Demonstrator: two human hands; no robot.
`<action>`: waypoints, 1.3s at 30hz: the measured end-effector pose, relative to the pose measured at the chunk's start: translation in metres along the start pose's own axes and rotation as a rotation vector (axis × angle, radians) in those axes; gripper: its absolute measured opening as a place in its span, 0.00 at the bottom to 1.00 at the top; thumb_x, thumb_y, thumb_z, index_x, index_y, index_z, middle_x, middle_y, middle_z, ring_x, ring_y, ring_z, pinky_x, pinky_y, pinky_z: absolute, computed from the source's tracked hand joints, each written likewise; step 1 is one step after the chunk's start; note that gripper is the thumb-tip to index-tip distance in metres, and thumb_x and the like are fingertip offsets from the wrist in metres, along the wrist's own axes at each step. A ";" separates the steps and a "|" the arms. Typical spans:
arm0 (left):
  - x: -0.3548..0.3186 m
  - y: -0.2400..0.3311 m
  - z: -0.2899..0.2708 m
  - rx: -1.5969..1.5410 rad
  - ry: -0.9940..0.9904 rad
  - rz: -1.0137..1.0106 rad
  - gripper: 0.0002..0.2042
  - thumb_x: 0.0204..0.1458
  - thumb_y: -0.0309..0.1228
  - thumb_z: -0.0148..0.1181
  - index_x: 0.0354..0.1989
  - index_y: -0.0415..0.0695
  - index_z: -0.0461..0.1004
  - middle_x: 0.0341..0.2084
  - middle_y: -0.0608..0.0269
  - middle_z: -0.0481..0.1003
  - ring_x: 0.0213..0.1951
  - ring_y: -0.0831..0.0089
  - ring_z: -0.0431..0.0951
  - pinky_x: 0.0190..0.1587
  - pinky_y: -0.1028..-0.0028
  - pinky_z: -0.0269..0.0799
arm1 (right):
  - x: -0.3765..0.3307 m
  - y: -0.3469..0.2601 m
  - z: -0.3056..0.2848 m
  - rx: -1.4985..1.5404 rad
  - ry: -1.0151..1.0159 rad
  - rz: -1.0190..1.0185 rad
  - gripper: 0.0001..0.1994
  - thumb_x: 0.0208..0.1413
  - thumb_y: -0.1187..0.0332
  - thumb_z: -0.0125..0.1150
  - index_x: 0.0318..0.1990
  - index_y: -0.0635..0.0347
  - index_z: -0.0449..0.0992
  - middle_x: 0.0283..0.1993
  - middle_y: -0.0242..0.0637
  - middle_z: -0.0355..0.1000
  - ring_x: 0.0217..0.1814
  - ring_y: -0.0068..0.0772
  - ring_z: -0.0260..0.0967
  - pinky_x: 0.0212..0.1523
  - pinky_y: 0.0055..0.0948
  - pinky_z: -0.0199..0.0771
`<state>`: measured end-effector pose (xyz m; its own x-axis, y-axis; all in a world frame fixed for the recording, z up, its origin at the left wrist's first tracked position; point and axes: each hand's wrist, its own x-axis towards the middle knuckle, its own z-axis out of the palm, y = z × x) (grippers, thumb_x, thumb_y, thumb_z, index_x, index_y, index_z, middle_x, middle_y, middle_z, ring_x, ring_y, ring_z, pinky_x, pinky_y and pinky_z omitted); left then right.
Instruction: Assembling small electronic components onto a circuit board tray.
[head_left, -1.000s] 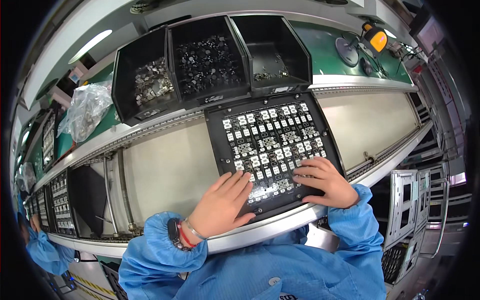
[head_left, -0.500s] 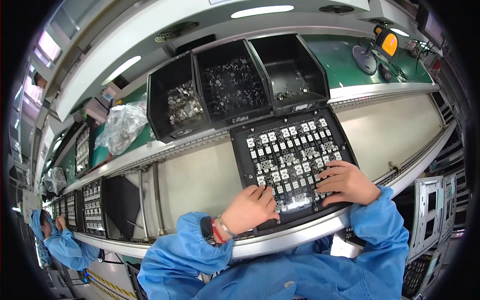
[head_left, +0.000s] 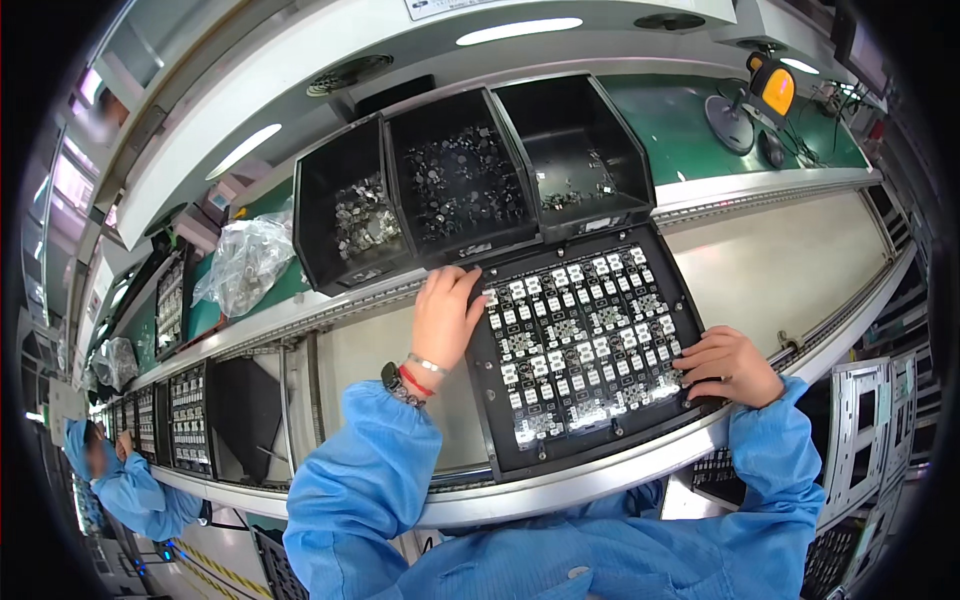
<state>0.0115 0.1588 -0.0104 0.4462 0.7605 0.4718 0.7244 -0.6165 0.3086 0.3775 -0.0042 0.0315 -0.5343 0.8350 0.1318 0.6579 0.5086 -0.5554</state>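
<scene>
A black tray (head_left: 555,461) lies on the conveyor in front of me, carrying a dark circuit board panel (head_left: 583,345) with rows of small white components. My left hand (head_left: 445,312) is at the tray's far left corner, its fingers and thumb closed about the edge. On the opposite side, my right hand (head_left: 733,366) rests its slightly spread, stretched fingers on the tray's right rim, touching the panel's edge. The fingertips of both hands are partly hidden.
Behind the tray stand three black bins (head_left: 470,240) of small metal parts. A clear plastic bag (head_left: 250,265) is left of them; a yellow-and-black scanner (head_left: 770,88) stands at back right. Farther left, a co-worker in blue (head_left: 140,495) sits beside more trays (head_left: 188,420).
My left hand has left the panel's near left part and reached the tray's far left corner. My right hand has shifted right to the rim. The tray looks slightly turned.
</scene>
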 end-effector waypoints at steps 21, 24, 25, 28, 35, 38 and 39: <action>0.016 0.011 -0.094 -0.086 0.171 0.112 0.10 0.51 0.28 0.54 0.42 0.51 0.77 0.33 0.68 0.72 0.42 0.65 0.66 0.46 0.66 0.56 | 0.183 0.030 0.070 -0.910 0.361 -0.127 0.09 0.44 0.69 0.56 0.34 0.59 0.73 0.25 0.32 0.70 0.28 0.31 0.71 0.28 0.30 0.70; 0.048 0.001 -0.155 -0.001 0.387 0.232 0.10 0.47 0.24 0.53 0.38 0.48 0.75 0.33 0.64 0.71 0.43 0.63 0.67 0.47 0.64 0.57 | 0.185 0.027 0.070 -0.872 0.321 -0.059 0.13 0.44 0.70 0.55 0.40 0.61 0.73 0.26 0.35 0.72 0.29 0.32 0.72 0.30 0.30 0.71; 0.061 -0.003 -0.171 0.035 0.449 0.241 0.10 0.46 0.23 0.52 0.37 0.47 0.74 0.33 0.63 0.71 0.43 0.62 0.67 0.46 0.64 0.57 | 0.185 0.027 0.071 -0.877 0.323 -0.051 0.13 0.44 0.70 0.55 0.40 0.61 0.73 0.26 0.35 0.72 0.29 0.32 0.72 0.30 0.30 0.71; 0.098 -0.016 -0.213 0.164 0.600 0.258 0.10 0.45 0.22 0.52 0.37 0.45 0.73 0.36 0.60 0.70 0.42 0.59 0.66 0.44 0.65 0.60 | 0.185 0.029 0.075 -0.946 0.416 -0.067 0.10 0.43 0.69 0.57 0.35 0.61 0.73 0.23 0.32 0.70 0.26 0.30 0.71 0.26 0.29 0.70; 0.196 -0.061 -0.275 0.403 0.844 0.206 0.22 0.45 0.27 0.58 0.51 0.43 0.66 0.48 0.51 0.64 0.51 0.52 0.63 0.53 0.60 0.61 | 0.189 0.012 0.080 -0.639 0.397 0.085 0.05 0.48 0.69 0.57 0.26 0.58 0.70 0.20 0.38 0.72 0.23 0.37 0.72 0.24 0.34 0.70; 0.245 -0.070 -0.289 0.474 0.848 0.225 0.22 0.46 0.30 0.59 0.53 0.44 0.67 0.51 0.53 0.64 0.54 0.52 0.62 0.54 0.60 0.61 | 0.191 0.008 0.086 -0.371 0.510 0.238 0.09 0.53 0.64 0.57 0.26 0.59 0.70 0.17 0.42 0.70 0.20 0.45 0.71 0.22 0.40 0.69; 0.258 -0.070 -0.294 0.541 0.850 0.240 0.21 0.47 0.32 0.59 0.52 0.45 0.69 0.53 0.54 0.65 0.56 0.51 0.62 0.54 0.60 0.61 | 0.190 0.008 0.088 -0.278 0.554 0.241 0.09 0.53 0.64 0.58 0.26 0.59 0.71 0.17 0.42 0.71 0.20 0.45 0.70 0.22 0.39 0.69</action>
<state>-0.0787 0.3383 0.3327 0.2438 0.1053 0.9641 0.8983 -0.3992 -0.1836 0.2348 0.1398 -0.0200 -0.0517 0.8788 0.4744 0.8771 0.2671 -0.3992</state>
